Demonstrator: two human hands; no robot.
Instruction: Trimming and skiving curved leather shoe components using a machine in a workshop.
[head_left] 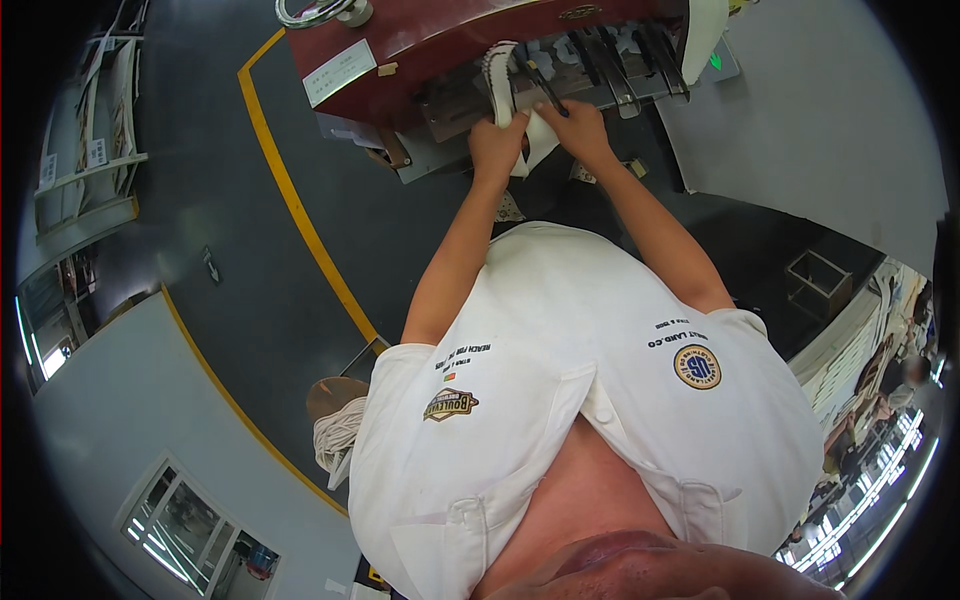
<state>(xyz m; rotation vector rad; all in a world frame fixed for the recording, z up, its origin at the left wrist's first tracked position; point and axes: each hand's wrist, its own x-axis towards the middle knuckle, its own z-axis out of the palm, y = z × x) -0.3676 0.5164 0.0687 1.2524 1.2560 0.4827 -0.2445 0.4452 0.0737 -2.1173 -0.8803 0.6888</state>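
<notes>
At the front of a dark red machine (430, 30), my left hand (497, 145) grips a white strip (499, 80) that runs up to a curled end with dark markings. My right hand (582, 132) is closed on the wider white part of the piece (540, 140), its thumb beside a dark rod (543, 85). The fingers of both hands are partly hidden by the piece. More dark metal arms (625, 85) stand out from the machine to the right of my hands.
A yellow floor line (290, 190) runs along the left. White racks (90, 160) stand at the far left. A bundle of cord (338, 435) lies low left behind me. A grey wall (800, 130) and a metal frame (820, 280) are to the right.
</notes>
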